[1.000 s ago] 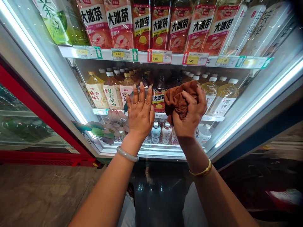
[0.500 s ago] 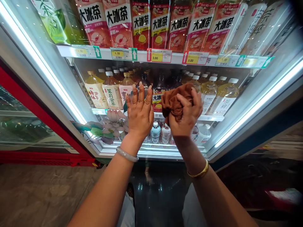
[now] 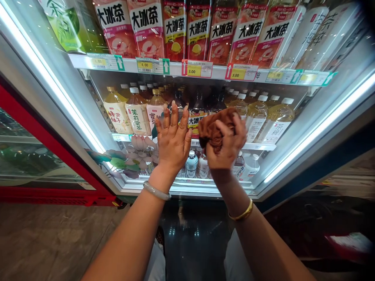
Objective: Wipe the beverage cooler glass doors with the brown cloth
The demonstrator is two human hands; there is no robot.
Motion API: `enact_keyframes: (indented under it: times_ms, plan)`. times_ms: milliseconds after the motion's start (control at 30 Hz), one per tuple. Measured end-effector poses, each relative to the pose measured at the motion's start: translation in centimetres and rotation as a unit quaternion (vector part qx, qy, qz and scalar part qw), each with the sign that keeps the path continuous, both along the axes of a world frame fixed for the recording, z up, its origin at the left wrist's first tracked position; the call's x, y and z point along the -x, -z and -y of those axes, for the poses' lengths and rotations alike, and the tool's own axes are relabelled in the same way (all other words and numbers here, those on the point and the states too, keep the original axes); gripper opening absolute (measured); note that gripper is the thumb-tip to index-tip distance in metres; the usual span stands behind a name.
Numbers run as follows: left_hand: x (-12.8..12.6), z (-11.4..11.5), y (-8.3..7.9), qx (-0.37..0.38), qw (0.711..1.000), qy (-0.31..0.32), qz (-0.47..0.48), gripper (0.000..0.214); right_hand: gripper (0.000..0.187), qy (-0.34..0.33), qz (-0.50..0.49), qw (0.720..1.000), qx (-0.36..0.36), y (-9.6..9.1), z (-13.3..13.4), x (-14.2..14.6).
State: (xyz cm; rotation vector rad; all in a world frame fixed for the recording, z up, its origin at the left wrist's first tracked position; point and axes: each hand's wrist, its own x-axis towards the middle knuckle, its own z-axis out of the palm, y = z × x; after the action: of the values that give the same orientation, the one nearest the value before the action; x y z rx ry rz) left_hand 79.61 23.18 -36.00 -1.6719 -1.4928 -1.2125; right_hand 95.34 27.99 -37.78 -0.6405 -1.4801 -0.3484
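Note:
My left hand (image 3: 172, 140) is spread flat against the glass door (image 3: 140, 154) of a lit drinks fridge, its fingers pointing up and nothing in its grasp. To its right, my right hand (image 3: 227, 144) grips a bunched brown cloth (image 3: 215, 127) at the glass; some of its fingers are blurred by motion. Behind the glass, bottled drinks such as a white-labelled tea bottle (image 3: 137, 113) stand on the middle shelf. A flower decal (image 3: 142, 150) shows on the door, left of my left hand.
Big iced tea bottles (image 3: 148, 29) line the upper shelf, above a rail of price tags (image 3: 195, 70). Small bottles (image 3: 191, 164) stand lower down. A red-framed fridge (image 3: 58, 197) adjoins on the left. Dark blue framing (image 3: 319, 171) runs along the right side.
My right hand and the brown cloth have shifted slightly left and a little down. My left hand stays in place on the glass.

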Motion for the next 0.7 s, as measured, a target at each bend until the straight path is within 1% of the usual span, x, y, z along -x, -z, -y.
enact_keyframes:
  times_ms: [67,133,200,267,333,400,467,533,600,667,700]
  plan:
    - [-0.1,-0.1,0.0,0.003,1.000,0.004,0.016,0.057,0.049,-0.017,0.052,0.998,0.022,0.6,1.0,0.8]
    - [0.0,-0.3,0.0,0.007,1.000,0.005,0.027,0.056,0.048,-0.035,0.078,0.996,0.027,0.5,1.3,1.0]
    - [0.1,-0.5,0.1,0.012,0.999,0.004,0.030,0.056,0.048,-0.033,0.053,0.998,0.016,0.1,0.8,0.4]
    - [0.1,-0.9,0.3,0.014,0.999,-0.001,0.030,0.057,0.049,-0.017,0.012,1.000,0.002,-0.3,0.0,-0.5]
    - [0.1,-1.3,0.6,0.008,0.999,-0.008,0.035,0.057,0.051,-0.001,-0.007,1.000,0.004,-0.1,-0.3,-0.9]
    - [0.0,-1.6,0.8,-0.001,0.999,-0.016,0.038,0.058,0.053,0.001,0.009,1.000,0.023,0.5,0.2,-0.6]
    - [-0.2,-1.8,0.9,-0.008,0.999,-0.025,0.036,0.059,0.053,-0.015,0.044,0.998,0.046,0.8,1.0,0.0]
    - [-0.3,-1.8,0.9,-0.010,0.999,-0.032,0.033,0.059,0.052,-0.042,0.058,0.996,0.052,0.4,1.4,0.2]
    - [-0.4,-1.7,0.8,-0.006,0.999,-0.037,0.035,0.059,0.052,-0.056,0.036,0.997,0.045,-0.5,1.0,-0.3]
    - [-0.3,-1.4,0.7,0.002,0.999,-0.037,0.032,0.059,0.053,-0.047,-0.005,0.999,0.026,-1.3,0.0,-1.3]
    - [-0.2,-1.3,0.6,0.006,0.999,-0.037,0.028,0.059,0.053,-0.035,-0.022,0.999,0.014,-1.4,-0.5,-1.7]
